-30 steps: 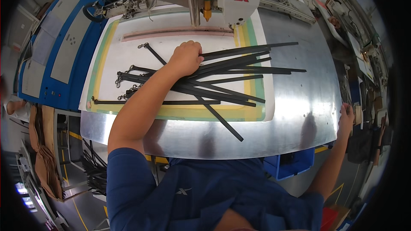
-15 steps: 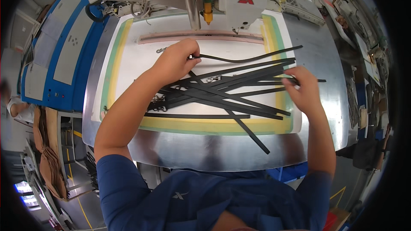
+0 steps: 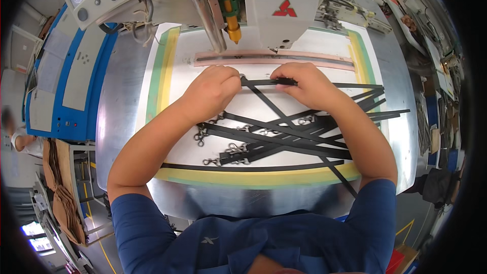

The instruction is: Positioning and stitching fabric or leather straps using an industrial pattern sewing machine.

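A flat black strap (image 3: pixel 259 82) stretches between my two hands above the white work sheet. My left hand (image 3: pixel 215 91) is closed on the strap's left end; the clip there is mostly hidden by the fingers. Thumb and fingers of my right hand (image 3: pixel 307 84) pinch the same strap farther right, with a small dark piece at the fingertips that I cannot make out. Beyond that hand the strap runs on to the right. Nearer me lies a crossed heap of black straps (image 3: pixel 299 135), several with metal swivel hooks (image 3: pixel 237 147) at their left ends.
Just behind my hands is a pink-edged slotted strip (image 3: pixel 213 61). Over it hang a white sewing machine head (image 3: pixel 279 10), a brass-coloured cylinder (image 3: pixel 231 15) and a metal tube (image 3: pixel 203 10). A blue control cabinet (image 3: pixel 76 91) stands left. Yellow tape (image 3: pixel 238 176) borders the sheet.
My right hand has moved left from the strap heap onto the strap held by my left hand. That strap is now straighter. The whole view has shifted slightly.
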`<state>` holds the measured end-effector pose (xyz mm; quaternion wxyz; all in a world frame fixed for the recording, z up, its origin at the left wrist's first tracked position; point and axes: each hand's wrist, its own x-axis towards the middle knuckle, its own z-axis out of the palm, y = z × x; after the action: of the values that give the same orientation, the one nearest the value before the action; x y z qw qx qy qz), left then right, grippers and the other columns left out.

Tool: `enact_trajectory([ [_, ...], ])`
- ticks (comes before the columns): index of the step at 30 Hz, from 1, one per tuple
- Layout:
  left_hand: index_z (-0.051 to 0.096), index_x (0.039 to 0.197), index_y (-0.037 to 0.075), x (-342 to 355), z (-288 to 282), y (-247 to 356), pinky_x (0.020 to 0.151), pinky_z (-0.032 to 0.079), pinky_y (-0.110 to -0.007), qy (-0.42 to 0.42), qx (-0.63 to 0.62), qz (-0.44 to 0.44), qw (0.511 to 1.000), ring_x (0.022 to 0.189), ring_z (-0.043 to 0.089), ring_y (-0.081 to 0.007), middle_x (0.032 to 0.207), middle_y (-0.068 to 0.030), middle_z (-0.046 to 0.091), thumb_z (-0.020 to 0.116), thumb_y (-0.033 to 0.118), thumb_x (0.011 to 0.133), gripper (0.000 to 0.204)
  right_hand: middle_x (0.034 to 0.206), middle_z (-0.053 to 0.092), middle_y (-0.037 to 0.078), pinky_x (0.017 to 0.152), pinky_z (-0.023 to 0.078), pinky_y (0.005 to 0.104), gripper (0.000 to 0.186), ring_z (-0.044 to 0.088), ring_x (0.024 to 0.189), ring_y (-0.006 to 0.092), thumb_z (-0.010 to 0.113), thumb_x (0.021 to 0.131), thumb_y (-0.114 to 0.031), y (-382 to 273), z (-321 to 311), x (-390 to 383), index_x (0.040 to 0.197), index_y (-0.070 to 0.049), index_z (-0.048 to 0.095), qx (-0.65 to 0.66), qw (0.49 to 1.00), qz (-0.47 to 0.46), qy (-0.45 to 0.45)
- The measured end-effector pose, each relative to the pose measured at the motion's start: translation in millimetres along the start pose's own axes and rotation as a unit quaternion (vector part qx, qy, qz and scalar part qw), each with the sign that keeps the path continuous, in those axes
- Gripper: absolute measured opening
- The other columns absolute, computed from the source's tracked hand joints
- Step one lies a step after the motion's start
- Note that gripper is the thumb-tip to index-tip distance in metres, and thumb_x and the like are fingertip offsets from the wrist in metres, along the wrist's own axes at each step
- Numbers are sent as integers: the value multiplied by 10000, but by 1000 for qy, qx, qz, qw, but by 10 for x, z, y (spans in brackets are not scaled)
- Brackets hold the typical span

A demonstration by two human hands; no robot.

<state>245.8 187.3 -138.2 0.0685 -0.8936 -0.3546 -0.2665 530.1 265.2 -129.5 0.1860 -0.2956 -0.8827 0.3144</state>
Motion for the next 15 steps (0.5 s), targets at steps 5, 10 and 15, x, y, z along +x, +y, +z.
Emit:
enact_trajectory([
  [5, 669, 1023, 63, -245, 50, -373, 894, 535, -428, -90, -54, -132, 986, 1002, 671, -360, 1094, -112, 696, 816, 149, 870, 230, 1061, 738, 138, 894, 541, 450, 217, 685, 1020, 360, 762, 919, -131, 106, 235, 405, 1125, -66, 739, -69, 997, -39, 0],
  [10, 659, 1333, 89, -259, 129, -702, 1085, 446, -484, -101, -50, -151, 982, 1243, 591, -374, 1302, -172, 658, 775, 379, 926, 513, 1042, 721, 125, 892, 538, 451, 176, 676, 1037, 353, 772, 895, -112, 75, 423, 717, 1064, -67, 759, -97, 994, -6, -40],
  [15, 589, 1492, 79, -242, 318, -939, 1182, 366, -522, -144, -62, -142, 977, 1395, 494, -388, 1459, -211, 595, 701, 494, 977, 671, 1034, 720, 122, 873, 536, 456, 190, 679, 1023, 352, 775, 880, -101, 29, 520, 936, 1068, -72, 762, -85, 994, -11, -62],
])
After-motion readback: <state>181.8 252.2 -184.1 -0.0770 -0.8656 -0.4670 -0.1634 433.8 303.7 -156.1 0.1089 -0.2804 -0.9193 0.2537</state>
